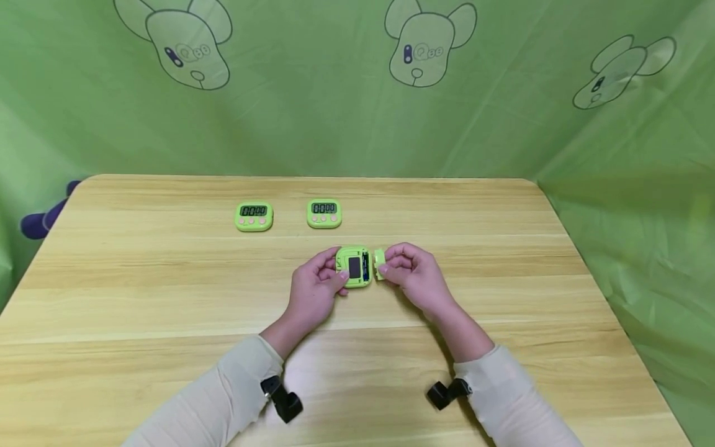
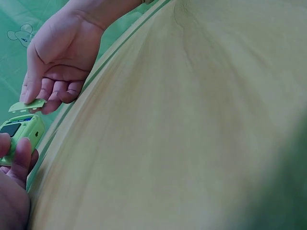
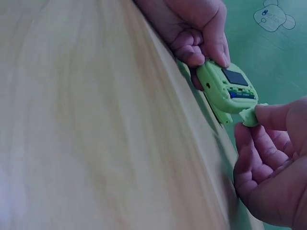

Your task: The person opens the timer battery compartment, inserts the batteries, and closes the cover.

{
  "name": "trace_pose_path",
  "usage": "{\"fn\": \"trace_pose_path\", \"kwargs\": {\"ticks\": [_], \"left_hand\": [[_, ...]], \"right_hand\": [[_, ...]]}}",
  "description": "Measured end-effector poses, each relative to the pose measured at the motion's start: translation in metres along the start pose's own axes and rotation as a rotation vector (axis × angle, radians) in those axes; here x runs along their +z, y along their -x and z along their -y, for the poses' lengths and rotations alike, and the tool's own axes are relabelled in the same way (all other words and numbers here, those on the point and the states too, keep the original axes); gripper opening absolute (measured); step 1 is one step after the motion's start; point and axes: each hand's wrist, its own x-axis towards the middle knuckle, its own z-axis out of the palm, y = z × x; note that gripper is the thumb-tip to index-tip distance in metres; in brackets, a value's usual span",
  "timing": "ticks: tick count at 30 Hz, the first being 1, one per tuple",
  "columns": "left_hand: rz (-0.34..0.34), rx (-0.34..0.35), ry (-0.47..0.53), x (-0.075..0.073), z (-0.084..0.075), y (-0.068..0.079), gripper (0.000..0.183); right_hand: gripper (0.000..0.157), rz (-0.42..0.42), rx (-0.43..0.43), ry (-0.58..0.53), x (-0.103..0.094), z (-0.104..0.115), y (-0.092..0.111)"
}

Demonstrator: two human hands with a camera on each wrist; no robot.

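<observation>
My left hand [image 1: 316, 284] grips a green digital timer [image 1: 342, 277] with its back facing up, thumb pressed on the casing. A dark rectangle sits in the middle of that back. Along the right side the battery compartment lies uncovered, with a dark blue battery [image 3: 242, 95] inside. My right hand [image 1: 418, 275] pinches the green battery cover [image 1: 379, 263] between thumb and fingers, just right of the compartment and apart from it in the head view. The left wrist view shows the cover [image 2: 27, 106] held close over the timer's open end.
Two more green timers, one on the left [image 1: 254, 216] and one in the middle [image 1: 324, 213], lie face up behind my hands, their displays reading 00:00. The wooden table [image 1: 167, 279] reaches back to a green curtain [image 1: 313, 124] printed with bear heads.
</observation>
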Motion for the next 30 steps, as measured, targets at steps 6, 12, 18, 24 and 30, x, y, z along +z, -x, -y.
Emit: {"fn": "trace_pose_path", "kwargs": {"ticks": [6,12,18,24,30], "left_hand": [[0.002,0.003,0.002,0.0,0.0,0.0,0.048],[0.009,0.006,0.006,0.0,0.0,0.0,0.048],[0.013,0.009,0.012,0.0,0.0,0.0,0.048],[0.012,0.007,0.011,0.0,0.0,-0.001,0.047],[0.004,0.005,0.018,0.0,0.0,-0.001,0.047]], "right_hand": [[0.022,0.014,-0.006,0.003,0.003,0.002,0.002],[0.023,0.002,0.002,0.07,0.007,0.002,0.001],[0.021,-0.008,-0.011,0.116,0.011,0.005,0.0],[0.021,-0.014,-0.043,0.126,0.015,0.005,0.0],[0.017,-0.006,-0.062,0.08,0.016,0.003,0.001]]}}
